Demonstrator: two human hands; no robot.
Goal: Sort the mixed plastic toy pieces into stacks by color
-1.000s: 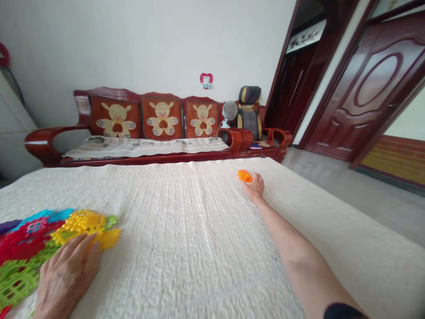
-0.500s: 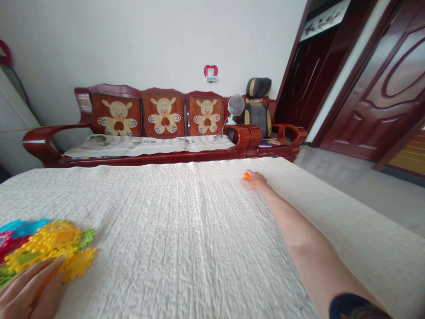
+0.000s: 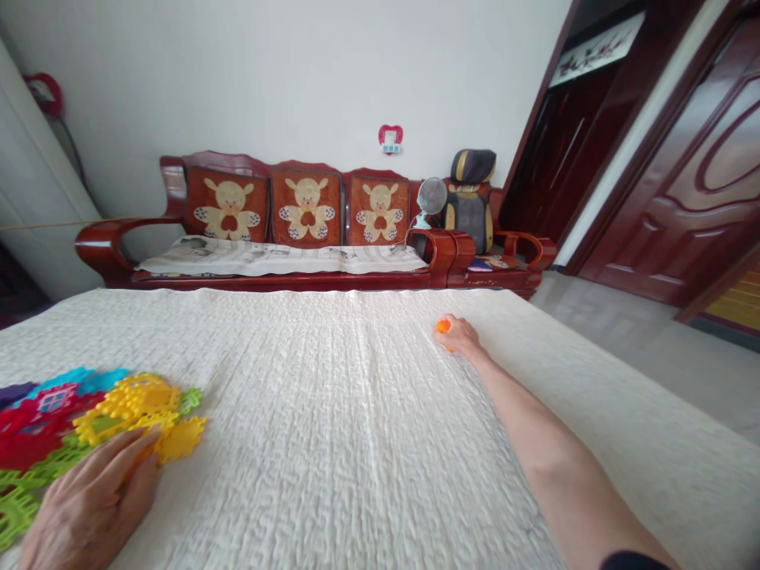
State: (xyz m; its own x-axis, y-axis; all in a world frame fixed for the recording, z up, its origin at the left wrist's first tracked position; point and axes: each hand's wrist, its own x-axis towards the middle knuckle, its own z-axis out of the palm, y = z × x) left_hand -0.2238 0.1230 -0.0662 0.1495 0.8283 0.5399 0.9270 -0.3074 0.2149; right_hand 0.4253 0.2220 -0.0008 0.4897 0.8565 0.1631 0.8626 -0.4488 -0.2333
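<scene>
At the far right of the white quilted cover, my right hand (image 3: 460, 336) is closed around a small orange plastic piece (image 3: 442, 325), mostly hidden by the fingers. My left hand (image 3: 98, 499) rests at the near left, its fingers bent together over the edge of a heap of toothed plastic building pieces. Between its thumb and fingers lies the inner end of a flat yellow building piece (image 3: 183, 439). Around it are more yellow pieces (image 3: 142, 398), red ones (image 3: 27, 439), green ones (image 3: 15, 514) and blue ones (image 3: 80, 381).
The white quilted cover (image 3: 309, 412) spreads over the whole surface before me. Beyond its far edge stands a wooden sofa (image 3: 279, 279) with bear cushions. A small fan (image 3: 431, 195) and an armchair with a massage cushion (image 3: 469, 218) are to its right, then a dark red door (image 3: 677, 182).
The view has shifted left, so more of the heap and of my left hand shows. My right hand keeps its hold on the orange piece at nearly the same spot.
</scene>
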